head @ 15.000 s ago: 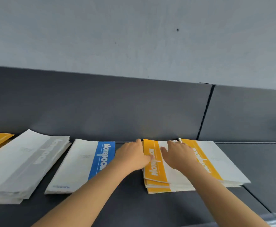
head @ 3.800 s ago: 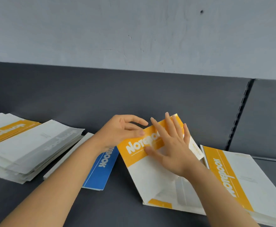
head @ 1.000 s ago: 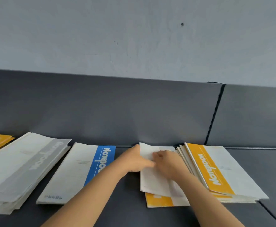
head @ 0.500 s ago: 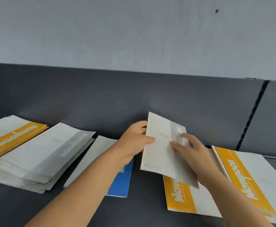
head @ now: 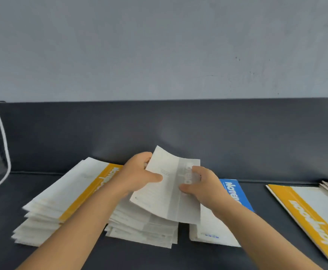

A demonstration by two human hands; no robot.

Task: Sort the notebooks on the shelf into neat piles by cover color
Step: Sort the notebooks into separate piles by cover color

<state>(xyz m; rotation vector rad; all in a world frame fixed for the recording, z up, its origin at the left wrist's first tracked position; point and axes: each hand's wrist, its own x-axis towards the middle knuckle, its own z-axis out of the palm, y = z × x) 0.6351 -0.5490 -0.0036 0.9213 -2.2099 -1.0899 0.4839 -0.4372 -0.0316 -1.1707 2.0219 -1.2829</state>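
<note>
The left hand (head: 137, 177) and right hand (head: 205, 185) pinch the grey-banded notebook (head: 165, 197) by opposite edges over the grey pile (head: 143, 228); thin and light, it likely flexes; grip both edges.

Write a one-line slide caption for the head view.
Left hand and right hand hold a grey notebook over the grey pile.

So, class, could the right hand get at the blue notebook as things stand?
Probably yes, once freed: the right hand pinches the grey notebook, but the blue notebook lies bare just below its wrist.
</note>
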